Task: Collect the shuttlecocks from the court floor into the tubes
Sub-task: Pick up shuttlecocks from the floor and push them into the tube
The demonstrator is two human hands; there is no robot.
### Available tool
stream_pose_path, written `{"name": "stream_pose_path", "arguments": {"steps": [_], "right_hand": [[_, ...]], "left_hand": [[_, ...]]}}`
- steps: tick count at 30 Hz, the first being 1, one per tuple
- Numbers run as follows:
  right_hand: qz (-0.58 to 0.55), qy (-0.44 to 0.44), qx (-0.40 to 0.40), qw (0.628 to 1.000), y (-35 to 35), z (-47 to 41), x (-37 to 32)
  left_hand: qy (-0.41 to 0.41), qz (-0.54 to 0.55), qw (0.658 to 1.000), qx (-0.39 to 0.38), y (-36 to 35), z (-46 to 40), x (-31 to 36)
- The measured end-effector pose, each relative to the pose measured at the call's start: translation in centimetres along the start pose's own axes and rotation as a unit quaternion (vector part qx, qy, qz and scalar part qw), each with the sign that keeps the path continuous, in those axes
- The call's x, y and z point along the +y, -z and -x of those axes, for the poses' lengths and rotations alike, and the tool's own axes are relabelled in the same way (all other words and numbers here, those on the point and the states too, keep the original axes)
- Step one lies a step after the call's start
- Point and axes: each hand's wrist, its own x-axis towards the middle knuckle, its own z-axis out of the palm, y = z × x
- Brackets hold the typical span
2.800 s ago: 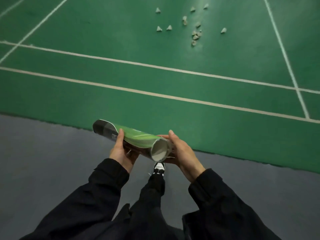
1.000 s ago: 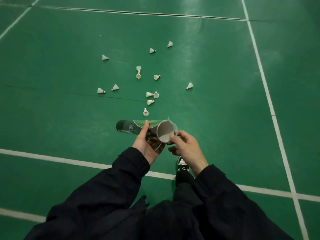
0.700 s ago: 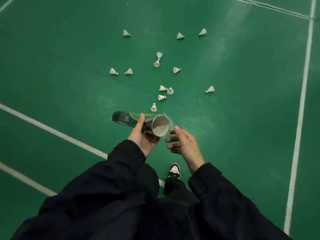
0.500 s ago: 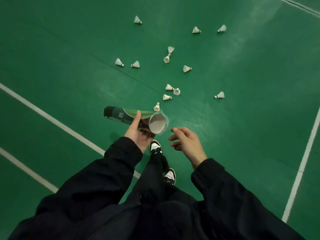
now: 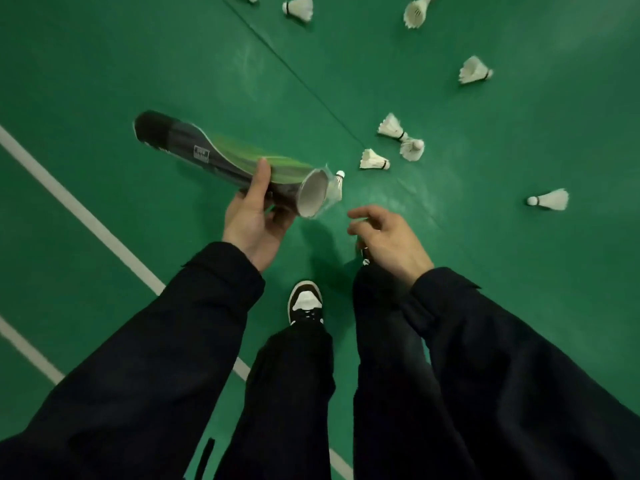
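Note:
My left hand (image 5: 254, 223) grips a black and green shuttlecock tube (image 5: 221, 161) near its open mouth, which faces right and toward me. My right hand (image 5: 388, 237) hangs beside the mouth with fingers loosely curled, holding nothing. Several white shuttlecocks lie on the green court ahead. The nearest shuttlecock (image 5: 337, 187) lies just past the tube mouth, partly hidden by it. Three more shuttlecocks (image 5: 374, 160) (image 5: 391, 127) (image 5: 412, 148) lie close together a little farther out, and one shuttlecock (image 5: 550, 200) lies off to the right.
White court lines (image 5: 79, 213) cross the green floor at the left. My black and white shoe (image 5: 305, 303) and dark trouser legs stand below the hands. Further shuttlecocks (image 5: 472, 71) (image 5: 417, 12) (image 5: 299, 8) lie toward the top.
I have come closer to the shuttlecocks, which now look larger and nearer. My right hand has drifted away from the tube mouth, and the tube stays in my left hand.

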Motion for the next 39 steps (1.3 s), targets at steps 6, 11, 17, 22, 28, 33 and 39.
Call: {"name": "stream_pose_path", "arguments": {"steps": [6, 11, 17, 22, 28, 33, 39], "right_hand": [[0.289, 0.119, -0.08, 0.947, -1.3, -18.7, 8.5], [0.461, 0.264, -0.018, 0.847, -4.6, -28.6, 13.9], [0.226, 0.283, 0.13, 0.923, -4.6, -31.0, 13.3], [-0.214, 0.32, 0.246, 0.89, 1.0, -24.1, 5.4], [0.056, 0.417, 0.318, 0.85, 0.5, -24.4, 3.5], [0.08, 0.437, 0.342, 0.828, 2.2, -23.0, 4.6], [0.254, 0.297, 0.04, 0.919, 1.5, -23.9, 3.6]], "left_hand": [[-0.033, -0.014, 0.999, 0.004, -0.3, -17.4, -4.6], [-0.063, -0.013, 0.998, 0.004, -0.6, -25.8, -5.3], [-0.08, -0.034, 0.996, -0.008, -1.7, -28.3, -3.5], [-0.051, -0.029, 0.998, -0.026, -4.8, -25.7, -1.4], [-0.049, -0.033, 0.995, -0.078, -9.8, -24.1, -5.6], [-0.039, -0.017, 0.994, -0.096, -9.8, -24.8, -8.0], [-0.036, -0.035, 0.993, -0.103, -9.9, -25.1, -9.5]]}}
